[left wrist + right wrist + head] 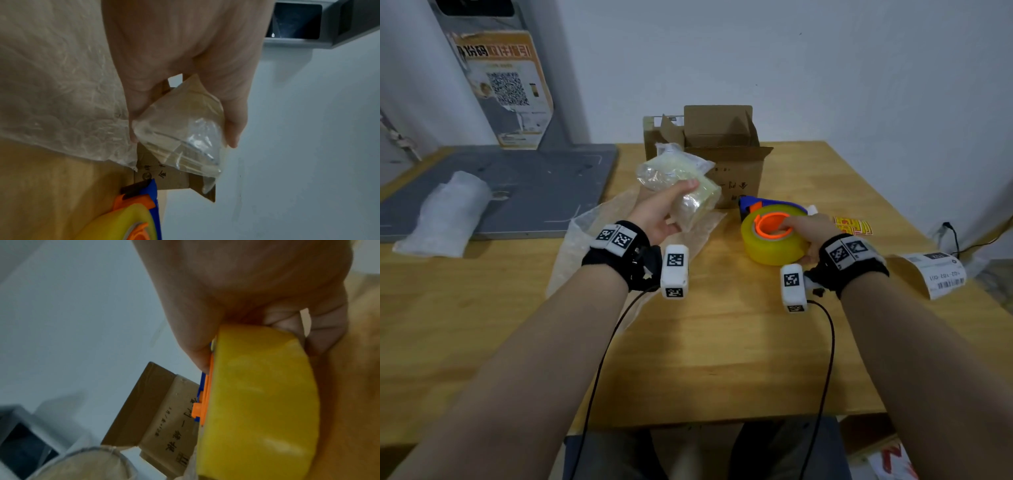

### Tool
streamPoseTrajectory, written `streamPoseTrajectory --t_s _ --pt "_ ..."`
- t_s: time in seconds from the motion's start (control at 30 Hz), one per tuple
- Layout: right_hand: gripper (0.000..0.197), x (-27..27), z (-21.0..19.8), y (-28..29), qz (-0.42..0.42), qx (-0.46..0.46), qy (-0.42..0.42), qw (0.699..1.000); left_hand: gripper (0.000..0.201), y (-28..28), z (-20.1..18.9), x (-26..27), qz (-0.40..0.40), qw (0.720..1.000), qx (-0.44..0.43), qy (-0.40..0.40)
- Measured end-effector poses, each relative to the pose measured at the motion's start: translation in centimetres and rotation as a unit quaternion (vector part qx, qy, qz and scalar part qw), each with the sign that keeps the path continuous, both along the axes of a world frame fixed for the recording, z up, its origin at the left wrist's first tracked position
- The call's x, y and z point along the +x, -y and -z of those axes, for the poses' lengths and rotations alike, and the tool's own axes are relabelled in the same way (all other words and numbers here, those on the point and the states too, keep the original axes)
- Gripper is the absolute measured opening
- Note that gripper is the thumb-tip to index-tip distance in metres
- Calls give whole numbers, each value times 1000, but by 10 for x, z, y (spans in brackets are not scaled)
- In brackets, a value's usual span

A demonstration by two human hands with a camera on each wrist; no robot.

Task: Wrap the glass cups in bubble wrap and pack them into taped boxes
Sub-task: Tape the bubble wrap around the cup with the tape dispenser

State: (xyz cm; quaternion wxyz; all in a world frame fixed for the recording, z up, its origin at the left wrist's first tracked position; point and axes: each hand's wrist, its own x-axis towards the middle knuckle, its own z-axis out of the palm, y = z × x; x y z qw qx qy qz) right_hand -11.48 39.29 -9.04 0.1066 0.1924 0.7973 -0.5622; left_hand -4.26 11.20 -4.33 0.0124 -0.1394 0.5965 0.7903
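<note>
My left hand [661, 212] grips a glass cup wrapped in bubble wrap [681, 181], held above the table in front of the open cardboard box [726, 161]. In the left wrist view the wrapped cup [185, 134] sits between my thumb and fingers [232, 129]. My right hand [804, 229] holds the yellow tape roll [774, 243] on its orange and blue dispenser, fingers hooked in the orange core. The right wrist view shows the tape roll [259, 402] against my palm, with the box [162, 423] behind. A loose sheet of bubble wrap [585, 246] lies under my left wrist.
A rolled bundle of white wrap [445, 216] lies on the grey mat [534, 192] at the left. A shipping label [938, 274] curls at the table's right edge, near red and yellow stickers [854, 226]. The wall stands close behind the box.
</note>
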Motion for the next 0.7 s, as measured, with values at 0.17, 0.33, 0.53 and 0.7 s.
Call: streamPoseTrajectory --t_s 0.17,0.33,0.53,0.7 --pt "128 -37 17 -7 -25 76 -24 997 95 -3 7 -5 -22 999 -27 30" --pt "105 -12 -12 8 -33 198 -14 980 78 -8 7 -3 -9 999 -10 37" --pt "81 8 -41 15 -49 268 -79 959 62 -9 7 5 4 999 -8 39" --pt "30 35 -66 49 -173 88 -297 935 51 -5 6 11 5 999 -30 43"
